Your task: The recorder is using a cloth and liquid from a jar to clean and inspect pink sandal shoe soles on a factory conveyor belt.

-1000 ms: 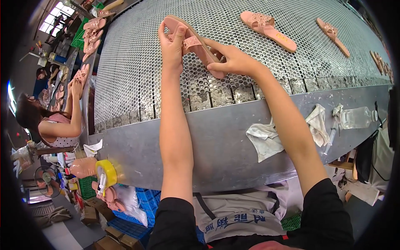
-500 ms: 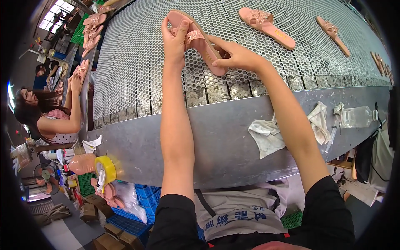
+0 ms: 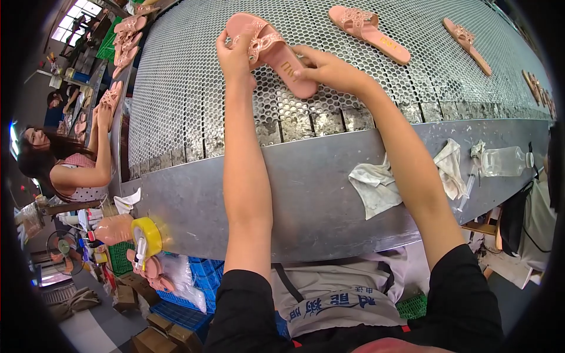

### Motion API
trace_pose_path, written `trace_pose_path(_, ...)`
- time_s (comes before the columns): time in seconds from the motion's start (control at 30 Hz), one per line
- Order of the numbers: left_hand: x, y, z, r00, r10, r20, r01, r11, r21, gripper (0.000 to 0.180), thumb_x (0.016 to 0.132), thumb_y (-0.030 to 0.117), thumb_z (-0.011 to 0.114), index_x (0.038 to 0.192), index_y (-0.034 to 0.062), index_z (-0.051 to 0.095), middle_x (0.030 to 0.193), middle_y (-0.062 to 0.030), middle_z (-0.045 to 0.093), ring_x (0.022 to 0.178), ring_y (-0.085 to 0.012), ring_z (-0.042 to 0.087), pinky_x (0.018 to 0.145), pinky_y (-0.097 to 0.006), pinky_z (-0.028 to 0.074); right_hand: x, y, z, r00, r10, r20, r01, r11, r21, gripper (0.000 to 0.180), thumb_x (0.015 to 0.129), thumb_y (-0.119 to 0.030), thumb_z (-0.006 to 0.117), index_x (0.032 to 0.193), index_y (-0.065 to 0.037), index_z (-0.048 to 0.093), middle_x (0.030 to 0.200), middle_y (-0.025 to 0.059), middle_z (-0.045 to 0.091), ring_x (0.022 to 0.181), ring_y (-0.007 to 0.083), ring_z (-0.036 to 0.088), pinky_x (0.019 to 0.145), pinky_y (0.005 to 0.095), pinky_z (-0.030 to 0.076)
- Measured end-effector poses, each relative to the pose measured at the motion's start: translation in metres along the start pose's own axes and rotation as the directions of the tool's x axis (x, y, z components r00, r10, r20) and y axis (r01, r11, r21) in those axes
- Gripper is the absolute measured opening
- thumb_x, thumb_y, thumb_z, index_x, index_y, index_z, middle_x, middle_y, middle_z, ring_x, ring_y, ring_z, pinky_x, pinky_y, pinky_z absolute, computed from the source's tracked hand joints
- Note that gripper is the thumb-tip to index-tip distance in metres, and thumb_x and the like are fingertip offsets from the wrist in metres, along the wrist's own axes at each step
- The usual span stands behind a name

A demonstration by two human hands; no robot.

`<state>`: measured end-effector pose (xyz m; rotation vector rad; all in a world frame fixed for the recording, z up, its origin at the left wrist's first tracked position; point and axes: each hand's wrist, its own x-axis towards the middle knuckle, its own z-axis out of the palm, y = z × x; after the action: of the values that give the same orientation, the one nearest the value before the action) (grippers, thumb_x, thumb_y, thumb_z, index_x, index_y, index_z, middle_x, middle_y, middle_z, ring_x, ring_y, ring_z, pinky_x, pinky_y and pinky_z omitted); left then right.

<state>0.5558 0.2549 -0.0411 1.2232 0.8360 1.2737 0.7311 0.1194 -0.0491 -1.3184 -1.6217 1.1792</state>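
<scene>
Between both hands, over the perforated metal conveyor, I have a pink slide sandal with a cut-out strap, its footbed facing up. My left hand grips it near the toe and strap, thumb on top. On the heel's right edge, my right hand is closed, with the thumb over the footbed and the other fingers partly hidden. A second pink sandal lies to the right on the conveyor, and another pink sandal lies farther right.
On the metal ledge are a white rag, another cloth, a syringe and a clear bottle. Yellow tape sits at the left edge. A co-worker at left handles a pink sandal. Blue crates stand below.
The sandal in my hands has turned so its footbed and strap face up more fully, and it has shifted slightly left. The conveyor sandals appear slightly farther left.
</scene>
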Motion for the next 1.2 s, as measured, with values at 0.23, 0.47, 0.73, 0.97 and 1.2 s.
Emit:
trace_pose_path(0.23,-0.004,0.009,-0.001,0.98,0.008,0.199,0.047,0.962,-0.27,0.047,0.101,0.04,0.051,0.127,0.0009,0.055,0.12,-0.0105,0.062,0.106,-0.0256,0.069,0.061,-0.039,0.067,-0.003,0.001,-0.013,0.966,0.022,-0.259,0.066,0.943,0.325,0.072,0.091,-0.014,0.061,0.158,-0.009,0.034,0.124,0.0151,0.065,0.106,0.0178,0.062,0.093,0.0332,0.048)
trace_pose_path(0.47,-0.007,0.01,0.015,0.965,0.035,0.261,0.005,0.989,-0.151,0.04,0.102,0.033,0.05,0.126,0.0009,0.054,0.121,-0.0129,0.061,0.1,-0.0263,0.072,0.063,-0.036,0.068,-0.008,0.005,-0.023,0.965,0.153,-0.213,-0.072,0.935,0.348,0.06,0.091,-0.021,0.044,0.147,-0.003,0.043,0.092,0.0081,0.068,0.059,0.0101,0.053,0.053,0.0263,0.043)
trace_pose_path(0.73,-0.011,0.011,0.021,0.966,0.035,0.258,-0.006,0.994,-0.113,0.039,0.102,0.034,0.049,0.123,0.0017,0.055,0.118,-0.0127,0.062,0.097,-0.0264,0.072,0.067,-0.038,0.068,-0.023,-0.013,-0.027,0.978,0.165,-0.13,-0.119,0.945,0.303,0.056,0.093,-0.026,0.043,0.144,-0.004,0.044,0.093,0.0096,0.07,0.06,0.0097,0.055,0.053,0.0266,0.044)
trace_pose_path(0.97,-0.001,0.008,0.015,0.948,-0.307,0.078,0.309,0.951,-0.012,0.03,0.098,0.035,0.061,0.118,0.0128,0.062,0.097,-0.0008,0.067,0.079,-0.0093,0.067,0.049,-0.023,0.047,-0.019,0.01,-0.037,0.958,-0.015,-0.288,0.017,1.0,0.004,0.045,0.093,-0.027,0.054,0.13,-0.003,0.061,0.097,0.0047,0.066,0.087,0.0127,0.061,0.08,0.028,0.048)
trace_pose_path(1.2,0.009,-0.006,0.005,0.888,-0.282,-0.362,0.091,0.882,-0.463,0.03,0.096,0.019,0.058,0.121,0.0029,0.062,0.111,-0.0097,0.062,0.104,-0.022,0.063,0.082,-0.029,0.054,-0.024,0.02,-0.066,0.525,-0.233,-0.818,0.059,0.969,-0.238,0.031,0.094,-0.031,0.062,0.109,-0.005,0.069,0.106,0.014,0.071,0.09,0.0241,0.067,0.08,0.0385,0.053)
